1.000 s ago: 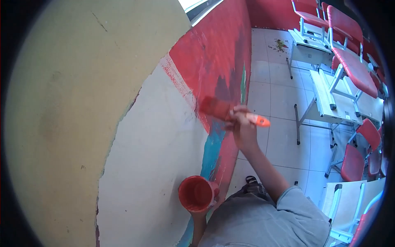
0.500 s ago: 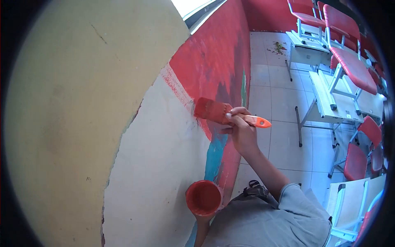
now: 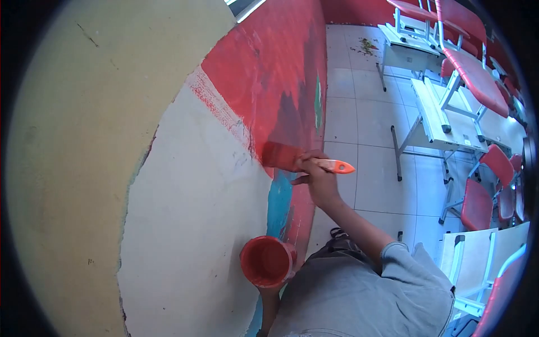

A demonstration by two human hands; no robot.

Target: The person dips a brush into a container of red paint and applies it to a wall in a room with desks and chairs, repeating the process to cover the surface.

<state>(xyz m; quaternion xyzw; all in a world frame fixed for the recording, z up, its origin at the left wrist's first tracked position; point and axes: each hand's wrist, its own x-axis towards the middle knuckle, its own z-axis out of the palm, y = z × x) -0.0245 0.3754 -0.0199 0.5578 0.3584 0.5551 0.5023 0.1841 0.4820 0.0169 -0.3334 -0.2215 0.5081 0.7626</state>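
My right hand [image 3: 319, 178] is closed around the handle of a wide paintbrush [image 3: 282, 156] with an orange handle end. Red paint coats the brush, and its bristles touch the wall at the border between the red painted area [image 3: 236, 73] and the bare white area [image 3: 191, 208]. Lower down, a round pot of red paint [image 3: 266, 262] is held up close to the wall by my left hand [image 3: 270, 294]. Most of that hand's fingers are hidden beneath the pot. A blue painted strip [image 3: 279, 205] runs below the brush.
Beige wall surface [image 3: 67, 168] with a ragged edge lies to the left. On the right, tiled floor [image 3: 376, 191] carries white desks [image 3: 443, 121] with red chairs [image 3: 477, 87] stacked on them. Another red chair [image 3: 477, 205] stands nearer. Small debris [image 3: 366, 46] lies on the far floor.
The brush has moved down along the red-white border, toward the lower tip of the red area. The view has shifted, so the wall and desks appear farther left and higher.
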